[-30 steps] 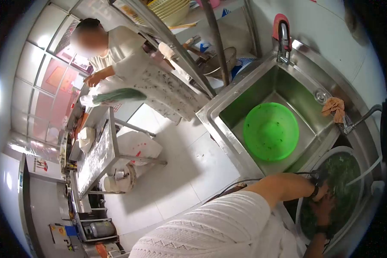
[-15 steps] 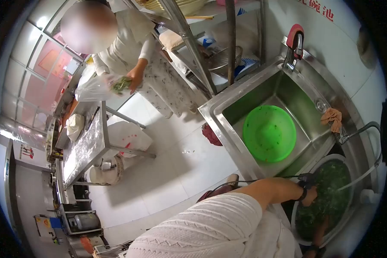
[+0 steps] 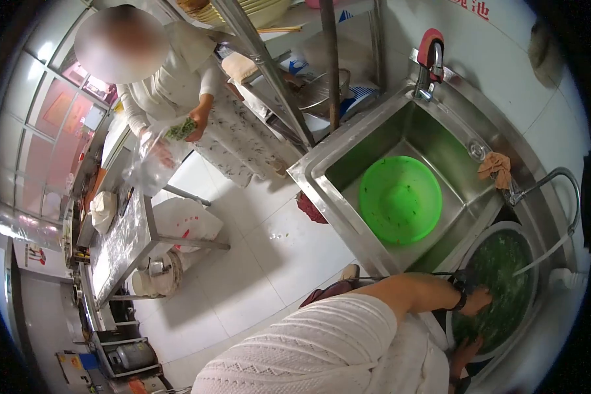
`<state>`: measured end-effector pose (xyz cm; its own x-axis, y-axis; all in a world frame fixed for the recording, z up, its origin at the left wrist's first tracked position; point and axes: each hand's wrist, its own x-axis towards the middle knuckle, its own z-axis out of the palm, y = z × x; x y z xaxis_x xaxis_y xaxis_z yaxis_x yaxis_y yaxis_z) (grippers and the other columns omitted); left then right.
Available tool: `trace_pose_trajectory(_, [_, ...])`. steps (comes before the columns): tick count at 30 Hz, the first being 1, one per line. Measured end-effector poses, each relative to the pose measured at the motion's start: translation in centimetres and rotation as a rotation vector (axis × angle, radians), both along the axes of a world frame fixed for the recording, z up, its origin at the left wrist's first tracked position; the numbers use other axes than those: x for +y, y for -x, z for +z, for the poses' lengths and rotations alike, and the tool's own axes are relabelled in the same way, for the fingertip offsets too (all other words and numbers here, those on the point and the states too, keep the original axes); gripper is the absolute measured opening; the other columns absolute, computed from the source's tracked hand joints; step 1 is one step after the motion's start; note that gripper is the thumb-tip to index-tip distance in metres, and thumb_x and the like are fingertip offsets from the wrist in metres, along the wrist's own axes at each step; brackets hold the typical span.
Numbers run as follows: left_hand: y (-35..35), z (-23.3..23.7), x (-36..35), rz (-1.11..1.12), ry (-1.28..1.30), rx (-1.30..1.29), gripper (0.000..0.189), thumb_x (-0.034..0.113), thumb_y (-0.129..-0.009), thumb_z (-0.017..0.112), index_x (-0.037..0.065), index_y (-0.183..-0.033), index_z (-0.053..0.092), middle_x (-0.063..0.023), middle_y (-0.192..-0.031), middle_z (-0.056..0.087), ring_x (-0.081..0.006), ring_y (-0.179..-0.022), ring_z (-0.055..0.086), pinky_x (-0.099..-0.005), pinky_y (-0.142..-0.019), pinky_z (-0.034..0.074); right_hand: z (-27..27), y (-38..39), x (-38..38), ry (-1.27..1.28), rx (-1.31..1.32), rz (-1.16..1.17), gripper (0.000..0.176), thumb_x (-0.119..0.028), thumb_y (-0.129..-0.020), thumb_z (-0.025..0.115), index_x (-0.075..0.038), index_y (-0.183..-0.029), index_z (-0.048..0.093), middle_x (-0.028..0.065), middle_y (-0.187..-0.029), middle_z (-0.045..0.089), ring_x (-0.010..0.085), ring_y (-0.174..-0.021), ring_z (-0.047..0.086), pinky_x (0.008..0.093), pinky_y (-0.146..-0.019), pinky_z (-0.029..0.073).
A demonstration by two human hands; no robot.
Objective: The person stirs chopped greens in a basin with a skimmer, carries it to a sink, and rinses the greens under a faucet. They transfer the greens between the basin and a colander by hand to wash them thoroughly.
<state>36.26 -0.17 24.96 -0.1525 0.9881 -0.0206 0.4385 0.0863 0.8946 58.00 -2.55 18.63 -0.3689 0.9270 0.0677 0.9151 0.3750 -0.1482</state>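
Note:
A round basin (image 3: 526, 240) holds water with many chopped-looking green leaves (image 3: 505, 279) floating in it. My left hand (image 3: 476, 301), with a dark band at the wrist, dips into the water near the basin's left side, fingers loosely apart and tips under the surface. Lower down, at the near rim, my right hand (image 3: 466, 352) reaches in with its fingers spread among the leaves. Neither hand visibly lifts anything; the submerged fingertips are hidden. A pale hose (image 3: 540, 257) runs from a curved metal tap into the basin.
The steel sink (image 3: 410, 131) beside the basin contains a green plastic bowl (image 3: 400, 199) with leaf bits. A brown cloth (image 3: 496, 167) lies on its edge. Another person (image 3: 180, 85) stands across the floor, holding a plastic bag (image 3: 152, 157) and greens. A metal table (image 3: 121, 246) stands at left.
My left hand has shifted slightly within the basin, and my right hand has drawn back towards the near rim, showing more above the water. The other person's bag has moved lower. The view has turned slightly.

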Motion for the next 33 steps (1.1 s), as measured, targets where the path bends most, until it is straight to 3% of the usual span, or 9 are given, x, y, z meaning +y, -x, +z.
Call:
trace_pose_trajectory(2, [-1.5,-1.5,0.4,0.254,0.022,-0.499,0.014,0.014,-0.072,0.053,0.0,-0.073,0.056,-0.0139,-0.074,0.051,-0.0275,-0.074,0.05,-0.041,-0.067,0.041,0.7,0.6,-0.7,-0.034,0.023,-0.036,0.038,-0.017,-0.084,0.045,0.002,-0.117,0.038,0.0209,-0.118,0.039,0.0345,-0.108,0.04,0.0409,-0.086,0.035])
trace_pose_trajectory(7, [-2.1,-3.9,0.8,-0.598,-0.37,0.826,0.022,0.018,-0.073,0.049,0.003,-0.084,0.06,-0.0158,-0.087,0.052,-0.0247,-0.082,0.046,-0.0409,-0.079,0.035,2.0,2.7,-1.3,0.062,0.131,-0.142,0.038,-0.027,-0.089,0.034,0.004,-0.106,0.049,0.021,-0.104,0.05,0.0338,-0.096,0.047,0.0389,-0.082,0.038])
trace_pose_trajectory(12, [1.0,1.5,-1.1,-0.076,-0.625,0.449,0.024,0.027,-0.071,0.051,0.008,-0.078,0.064,-0.0121,-0.082,0.057,-0.0275,-0.082,0.051,-0.0394,-0.071,0.042,1.8,2.6,-0.9,0.089,0.108,-0.157,0.035,-0.025,-0.089,0.035,0.002,-0.107,0.048,0.0205,-0.106,0.05,0.0343,-0.097,0.047,0.0384,-0.083,0.038])
trace_pose_trajectory(15, [1.1,0.8,0.3,-0.831,-0.345,0.882,0.023,0.028,-0.068,0.054,0.007,-0.073,0.062,-0.0077,-0.085,0.056,-0.0245,-0.084,0.05,-0.0353,-0.067,0.044,2.0,1.2,1.4,-0.013,-0.16,-0.036,0.034,-0.023,-0.087,0.037,0.0,-0.11,0.046,0.0183,-0.111,0.048,0.0329,-0.101,0.046,0.0374,-0.084,0.037])
trace_pose_trajectory(19, [-1.2,4.8,0.1,-0.414,-0.39,0.619,0.015,0.02,-0.069,0.052,0.007,-0.072,0.06,-0.0073,-0.083,0.055,-0.0242,-0.079,0.051,-0.0354,-0.063,0.044,10.6,5.1,1.5,-0.084,0.415,-0.069,0.036,-0.016,-0.085,0.038,-0.006,-0.12,0.037,0.0107,-0.122,0.041,0.0254,-0.112,0.039,0.0324,-0.09,0.035])
trace_pose_trajectory(21, [3.2,8.2,-1.6,-0.276,-0.838,0.488,0.013,0.015,-0.066,0.053,0.007,-0.075,0.056,-0.0079,-0.076,0.052,-0.0242,-0.072,0.051,-0.0349,-0.06,0.044,2.0,-0.7,6.8,-0.813,-0.91,-0.071,0.04,-0.01,-0.086,0.036,-0.007,-0.125,0.031,0.0089,-0.125,0.037,0.0214,-0.115,0.036,0.0314,-0.093,0.032])
trace_pose_trajectory(22, [9.8,16.7,-5.6,-0.671,-0.313,0.221,0.019,0.011,-0.07,0.051,0.003,-0.087,0.053,-0.011,-0.082,0.053,-0.0276,-0.075,0.051,-0.0353,-0.065,0.044,6.1,3.4,4.5,-0.438,-0.742,0.054,0.042,-0.016,-0.084,0.04,-0.005,-0.124,0.031,0.0114,-0.125,0.037,0.0236,-0.113,0.037,0.0324,-0.093,0.032])
trace_pose_trajectory(24, [4.6,3.2,-2.5,-0.241,-0.201,0.359,0.022,0.01,-0.069,0.052,0.0,-0.089,0.055,-0.015,-0.09,0.051,-0.0306,-0.081,0.049,-0.0369,-0.071,0.042,14.4,12.2,-0.2,0.394,-0.228,-0.005,0.052,-0.028,-0.082,0.047,-0.001,-0.123,0.032,0.0164,-0.125,0.036,0.0281,-0.109,0.041,0.0344,-0.092,0.032])
trace_pose_trajectory(33, [7.1,2.5,2.1,-0.091,0.026,-0.363,0.013,0.009,-0.08,0.046,-0.001,-0.078,0.055,-0.0068,-0.065,0.056,-0.0124,-0.056,0.053,-0.0254,-0.049,0.043,6.6,6.3,-2.0,0.053,0.211,-0.2,0.026,-0.028,-0.085,0.044,-0.006,-0.084,0.057,0.0154,-0.069,0.055,0.0338,-0.059,0.053,0.0408,-0.053,0.042])
